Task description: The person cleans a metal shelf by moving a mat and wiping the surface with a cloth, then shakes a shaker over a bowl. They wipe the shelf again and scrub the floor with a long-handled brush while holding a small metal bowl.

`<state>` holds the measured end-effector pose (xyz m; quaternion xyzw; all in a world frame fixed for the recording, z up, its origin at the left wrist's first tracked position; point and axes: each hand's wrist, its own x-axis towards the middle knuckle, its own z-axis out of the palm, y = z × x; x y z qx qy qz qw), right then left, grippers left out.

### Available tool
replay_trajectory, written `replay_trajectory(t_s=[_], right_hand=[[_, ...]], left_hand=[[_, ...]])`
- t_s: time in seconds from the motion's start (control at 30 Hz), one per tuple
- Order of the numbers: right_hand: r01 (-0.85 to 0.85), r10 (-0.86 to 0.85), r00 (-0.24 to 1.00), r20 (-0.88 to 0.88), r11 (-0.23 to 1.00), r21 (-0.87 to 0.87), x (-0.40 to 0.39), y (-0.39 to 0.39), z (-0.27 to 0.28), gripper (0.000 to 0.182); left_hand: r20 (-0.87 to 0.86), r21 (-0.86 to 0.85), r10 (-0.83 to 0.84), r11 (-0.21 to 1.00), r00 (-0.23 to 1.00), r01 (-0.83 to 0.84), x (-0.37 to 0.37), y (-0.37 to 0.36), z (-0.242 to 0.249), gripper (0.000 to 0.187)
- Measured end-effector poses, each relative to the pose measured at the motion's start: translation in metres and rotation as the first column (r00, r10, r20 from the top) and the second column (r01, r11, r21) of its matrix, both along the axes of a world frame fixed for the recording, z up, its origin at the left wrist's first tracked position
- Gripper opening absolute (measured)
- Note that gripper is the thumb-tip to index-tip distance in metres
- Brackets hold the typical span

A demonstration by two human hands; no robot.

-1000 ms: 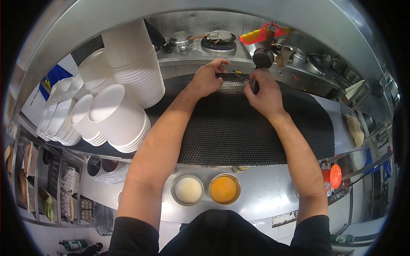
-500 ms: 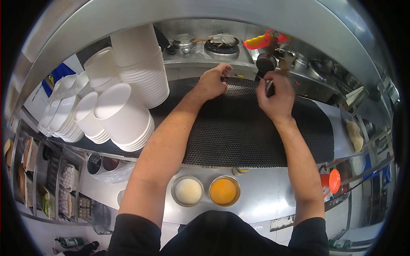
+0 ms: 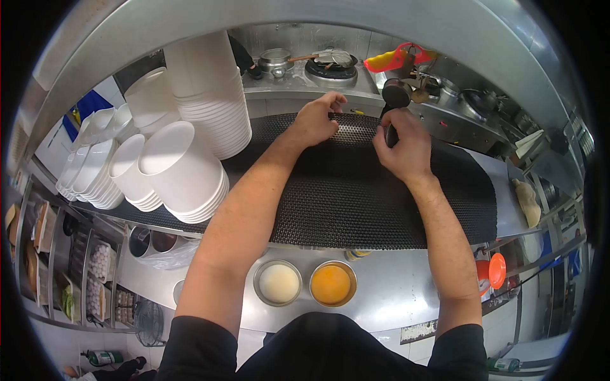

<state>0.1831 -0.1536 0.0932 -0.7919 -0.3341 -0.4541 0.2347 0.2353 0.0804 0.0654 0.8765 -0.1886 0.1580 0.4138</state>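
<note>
Both bare forearms reach forward, the left arm (image 3: 244, 213) slanting inward to the right and the right arm (image 3: 448, 244) slanting inward to the left, so the hands sit nearer each other than the elbows. The left hand (image 3: 316, 122) is palm-inward, its fingers bent forward with a gap between them and the thumb. The right hand (image 3: 405, 136) is curled, thumb and fingers drawn together, its back turned partly up. The hands are apart and nearly level. Dark short sleeves (image 3: 198, 349) end near the elbows; the torso (image 3: 324, 346) shows below, between the arms.
</note>
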Motion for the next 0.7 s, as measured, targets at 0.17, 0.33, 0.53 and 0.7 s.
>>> replay_trajectory(t_s=[0.17, 0.33, 0.53, 0.7], right_hand=[[0.029, -0.030, 0.997, -0.068, 1.000, -0.011, -0.004, 0.002, -0.001, 0.016], [0.017, -0.017, 0.997, -0.074, 1.000, -0.005, -0.003, 0.003, -0.002, 0.017], [0.008, -0.011, 0.999, -0.053, 0.999, -0.051, -0.003, 0.007, -0.005, 0.017], [0.072, -0.073, 0.997, -0.008, 0.988, -0.134, -0.010, 0.013, -0.005, 0.019]], left_hand=[[0.035, -0.002, -0.024, 1.000, 0.999, 0.024, 0.004, 0.003, -0.003, 0.053], [0.025, 0.000, -0.021, 1.000, 0.999, 0.021, 0.001, 0.003, 0.000, 0.053], [0.046, -0.014, -0.026, 1.000, 0.999, 0.027, 0.001, 0.003, -0.002, 0.053], [0.049, -0.022, -0.022, 0.999, 0.999, 0.023, 0.001, 0.003, -0.001, 0.051]])
